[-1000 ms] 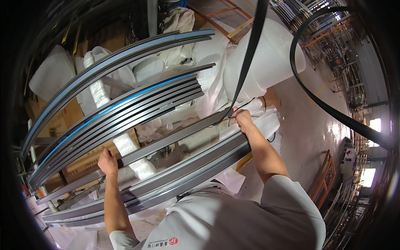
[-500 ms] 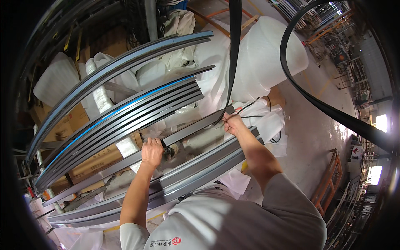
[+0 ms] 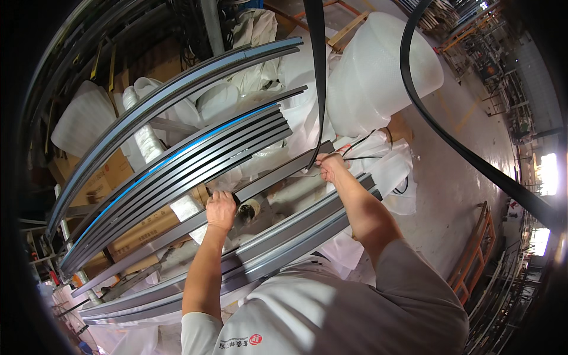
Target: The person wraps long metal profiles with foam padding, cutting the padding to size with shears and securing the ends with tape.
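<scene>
My left hand (image 3: 220, 208) is closed over a long grey metal profile (image 3: 273, 178), knuckles up, about midway along it. At the far right end of that profile, the fingers of my right hand (image 3: 330, 167) pinch a flat black rubber strip (image 3: 319, 77). The strip hangs down from above and meets the profile beside my fingertips; exactly how it sits there is hidden. Just right of my left hand lies a cardboard-cored roll (image 3: 247, 208), partly under the profile.
Several grey profiles (image 3: 236, 139), one with a blue line, lie beyond my hands; more profiles (image 3: 290, 228) lie nearer my body. A large bubble-wrap roll (image 3: 384, 65) stands at the far right. The strip loops over the floor (image 3: 438, 160) near an orange frame (image 3: 476, 254).
The view has shifted slightly, moving the scene a little. Both hands keep their places on the profile and strip. The hanging strip has swung slightly left.
</scene>
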{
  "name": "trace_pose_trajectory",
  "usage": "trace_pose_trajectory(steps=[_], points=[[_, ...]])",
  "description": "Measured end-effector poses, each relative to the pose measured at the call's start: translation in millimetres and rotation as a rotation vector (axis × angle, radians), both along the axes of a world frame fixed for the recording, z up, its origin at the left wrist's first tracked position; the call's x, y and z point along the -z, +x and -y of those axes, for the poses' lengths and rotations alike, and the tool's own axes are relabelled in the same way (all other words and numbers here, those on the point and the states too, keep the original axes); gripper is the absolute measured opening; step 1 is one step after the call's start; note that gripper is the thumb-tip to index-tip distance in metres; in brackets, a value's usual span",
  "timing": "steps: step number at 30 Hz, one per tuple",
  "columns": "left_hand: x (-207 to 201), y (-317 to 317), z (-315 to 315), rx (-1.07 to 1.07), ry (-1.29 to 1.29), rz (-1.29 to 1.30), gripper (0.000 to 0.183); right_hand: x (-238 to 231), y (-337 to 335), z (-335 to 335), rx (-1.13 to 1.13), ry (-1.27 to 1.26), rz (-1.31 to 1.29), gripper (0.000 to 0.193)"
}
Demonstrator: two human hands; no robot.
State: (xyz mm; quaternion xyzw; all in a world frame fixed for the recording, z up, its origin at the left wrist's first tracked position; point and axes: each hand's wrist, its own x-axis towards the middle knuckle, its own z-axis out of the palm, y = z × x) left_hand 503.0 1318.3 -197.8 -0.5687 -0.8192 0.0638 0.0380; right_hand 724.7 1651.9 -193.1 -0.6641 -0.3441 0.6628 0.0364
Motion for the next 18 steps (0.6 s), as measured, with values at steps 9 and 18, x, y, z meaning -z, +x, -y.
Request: trace_pose_trajectory(steps=[9,18], points=[[-7,-4,-2,0.023,-0.074,0.06,0.017,84,22,12,0.203,0.507,-0.21,0.021],[-15,-22,-6,-0.026,-0.164,0.341,0.042,71,10,22,0.089,0.858,0.157,0.029]])
